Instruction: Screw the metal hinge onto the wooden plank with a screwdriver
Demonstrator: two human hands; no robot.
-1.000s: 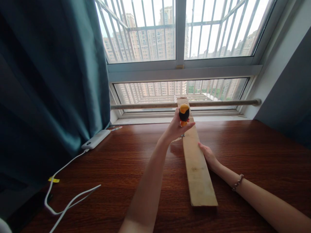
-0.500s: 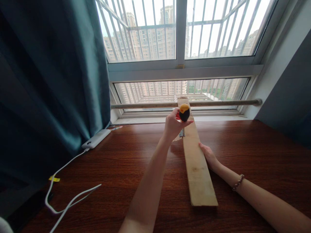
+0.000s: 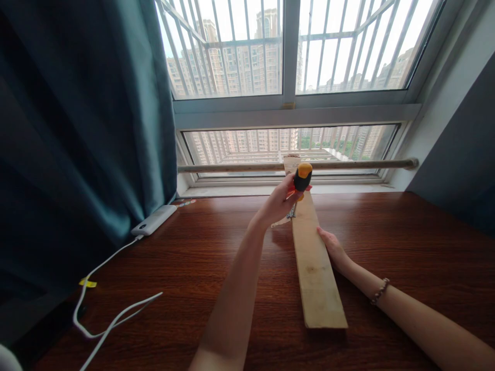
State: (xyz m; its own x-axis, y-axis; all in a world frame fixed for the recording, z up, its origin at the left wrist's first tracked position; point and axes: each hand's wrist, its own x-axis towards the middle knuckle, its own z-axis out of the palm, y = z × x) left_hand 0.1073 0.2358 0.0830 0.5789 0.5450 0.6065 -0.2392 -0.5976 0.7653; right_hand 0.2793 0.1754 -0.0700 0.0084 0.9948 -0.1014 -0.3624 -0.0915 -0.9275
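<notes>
My left hand is wrapped around the black and yellow handle of a screwdriver, above the far half of a long wooden board. The screwdriver's shaft points down toward the board's left edge, its tip hard to make out. Small metal pieces, perhaps screws or a hinge, are beside that edge, partly hidden by my hand. A pale scrap shows under them. My right hand grips the board's right edge around its middle; some of its fingers are hidden.
The board lies on a dark brown wooden tabletop, its far end reaching the window bar. To the left are a white power bank, a white cable, a yellow tag and a blue-green curtain.
The screwdriver handle has tilted and shifted to the right, and my left wrist has turned with it, showing more of the shaft. My right hand and the board have stayed in place.
</notes>
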